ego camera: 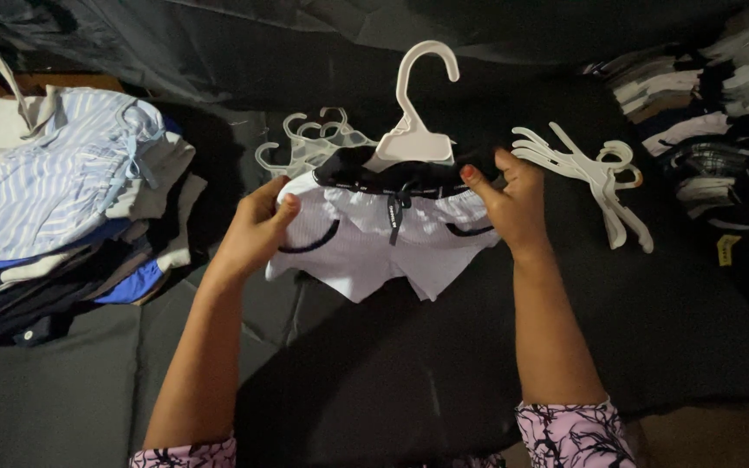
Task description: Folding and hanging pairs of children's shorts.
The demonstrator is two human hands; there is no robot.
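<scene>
White shorts [374, 247] hang over the dark cloth [444, 373] on a white hanger [413, 130]; our left hand [257, 227] and right hand [513, 204] pinch the waistband ends, clipping them; next, seat both sides evenly

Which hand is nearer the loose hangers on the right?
Right. The right hand grips the shorts beside those hangers; the left hand holds the shorts' far side.

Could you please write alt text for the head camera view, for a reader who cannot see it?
Two bare hands, left hand and right hand, hold small white shorts with a black waistband on a white plastic hanger over a dark cloth surface. Loose white hangers lie to the right, and a pile of folded clothes sits to the left.
</scene>
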